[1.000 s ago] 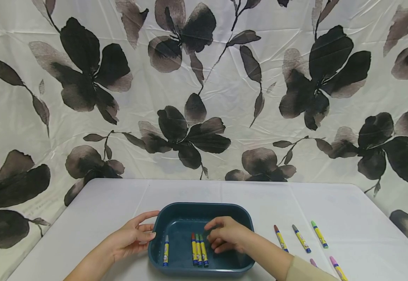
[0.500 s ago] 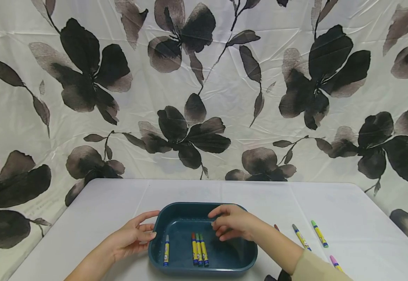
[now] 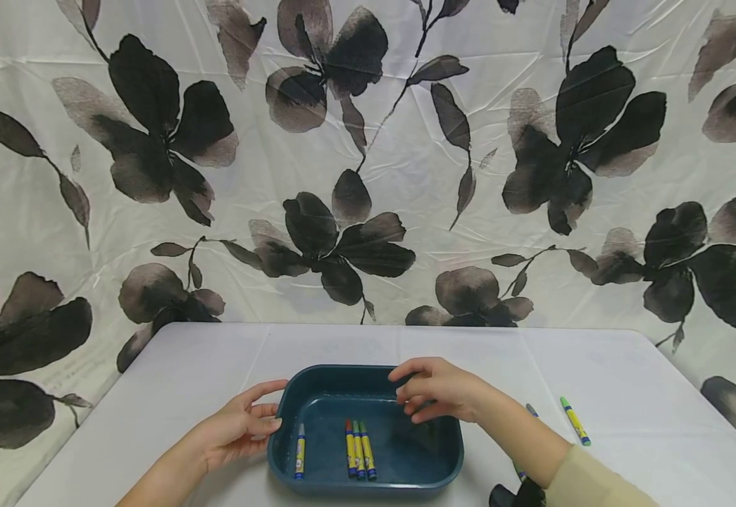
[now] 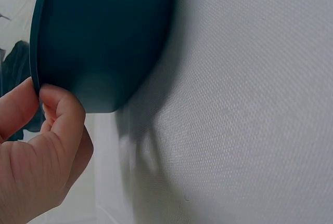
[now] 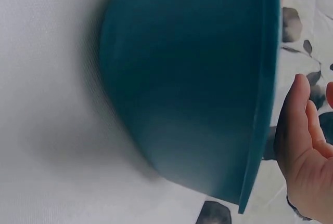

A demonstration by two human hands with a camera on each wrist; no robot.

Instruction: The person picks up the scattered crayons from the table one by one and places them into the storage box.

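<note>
- Left hand (image 3: 237, 426): thumb and fingers clamped on the left rim of the dark teal tray (image 3: 406, 458), which stands on the white table (image 3: 215, 373).
- Right hand (image 3: 437, 389): over the tray's far right corner, fingers loosely bent and apart; in the right wrist view, a gap separates thumb from rim.
- Grey crayon (image 3: 300, 456): in the tray, near its left wall.
- Crayon trio (image 3: 359, 454): side by side mid-tray, tray floor visible to either side.
- Green crayon (image 3: 575, 421): on the table, well apart from tray and right table edge.
</note>
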